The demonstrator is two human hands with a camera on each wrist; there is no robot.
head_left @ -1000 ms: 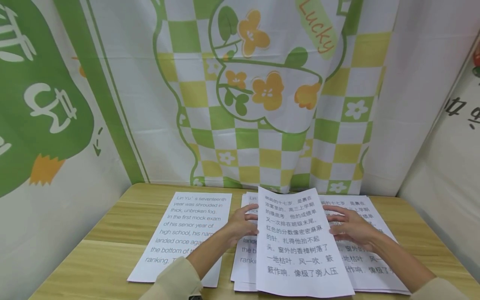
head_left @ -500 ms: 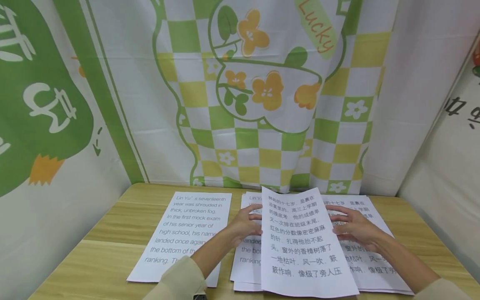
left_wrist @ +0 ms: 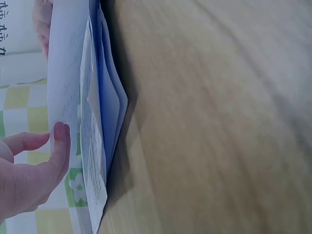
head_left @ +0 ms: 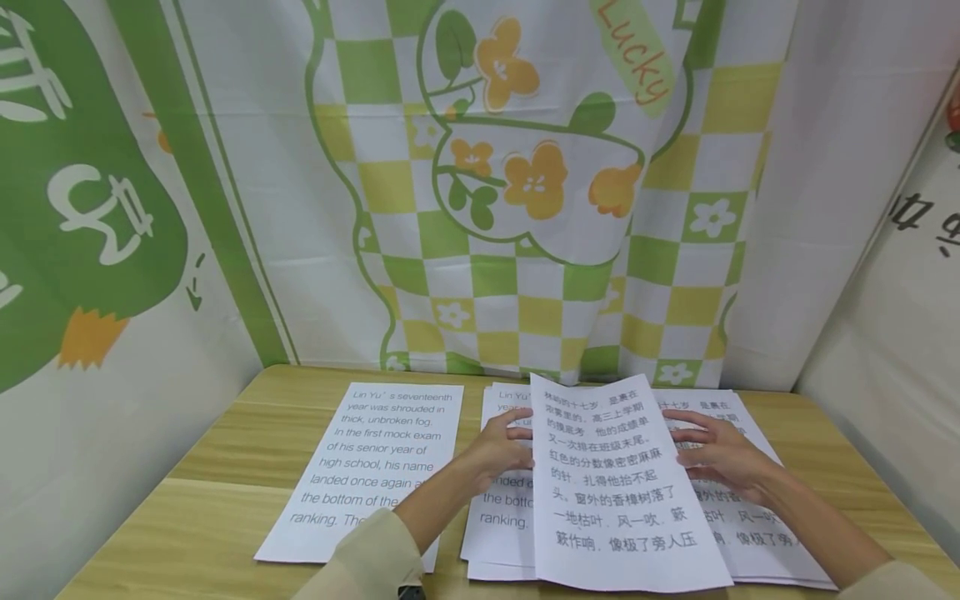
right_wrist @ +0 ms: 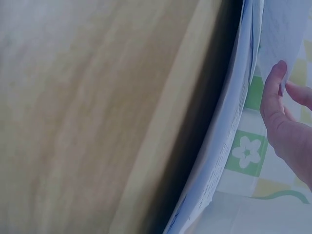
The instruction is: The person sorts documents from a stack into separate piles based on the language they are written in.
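First, hand state: my L hand and R hand were apart, each pinching one long edge of the held sheet btwn thumb and fingers. The held sheet, Chinese text facing me, was raised and tilted in front of the English pile and the Chinese pile, hiding part of each. Whether its near edge touched either pile: cannot tell.

Risks, in my judgement:
1. Misalignment. Cause: skewed tilt, or uneven release, L vs. R.
2. Disturbed piles. Cause: near edge dragging on the loose, uneven sheets below.
3. Crease. Cause: excess squeeze; the top edge was already bowed.
4. Mixed languages. Cause: both piles lay close together behind the held sheet.

Qty:
- Hands: 2, w/ 2 sleeves (L sleeve; R sleeve).
- Held sheet: 1 face visible; extra sheets behind it, cannot tell.
- English pile: 1, min. 2 sheets per its offset edges.
- Chinese pile: 1, sheet qty unclear.
- Separate English page, far L, well apart from the piles: 1 on top; layers below, cannot tell.
- Table: 1, wood-grain, under all paper.
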